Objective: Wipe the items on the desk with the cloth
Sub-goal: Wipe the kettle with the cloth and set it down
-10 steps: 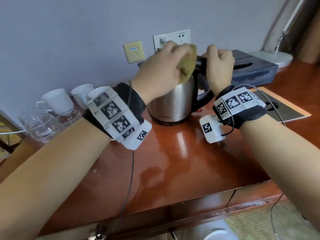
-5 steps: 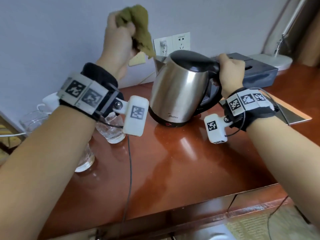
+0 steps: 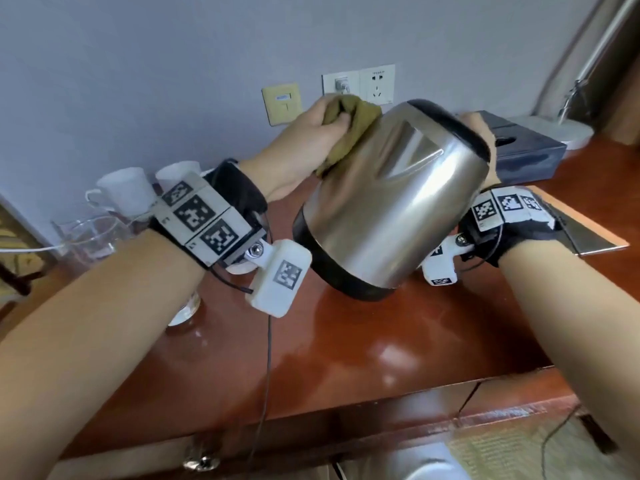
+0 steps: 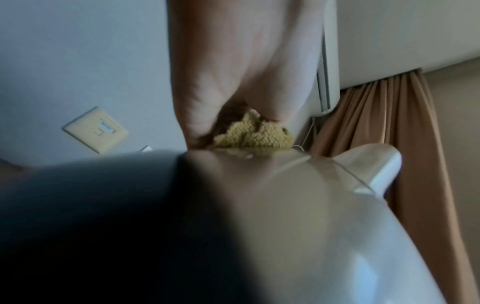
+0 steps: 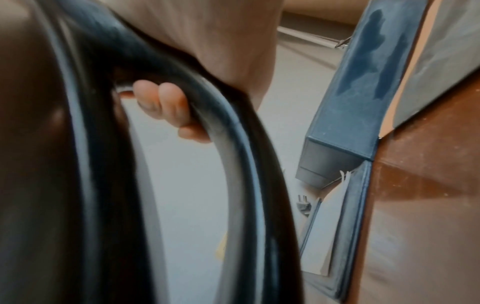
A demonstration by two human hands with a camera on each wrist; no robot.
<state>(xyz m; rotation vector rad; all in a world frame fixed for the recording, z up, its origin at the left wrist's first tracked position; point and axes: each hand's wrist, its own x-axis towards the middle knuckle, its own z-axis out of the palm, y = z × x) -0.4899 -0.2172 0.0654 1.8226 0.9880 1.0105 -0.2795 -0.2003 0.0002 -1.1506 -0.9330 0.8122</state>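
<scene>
Both grips busy: left hand point(image 3: 304, 140) clenches cloth point(image 3: 349, 129) against tilted kettle point(image 3: 391, 202); right hand point(image 3: 479, 133) grasps its handle point(image 5: 228, 148).

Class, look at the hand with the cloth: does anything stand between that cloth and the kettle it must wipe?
Nothing visible does. The left hand grips the olive cloth, which already lies against the steel kettle, held tilted off the desk.

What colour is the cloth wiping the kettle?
The cloth is olive, a yellowish green; the left wrist view shows it best.
</scene>
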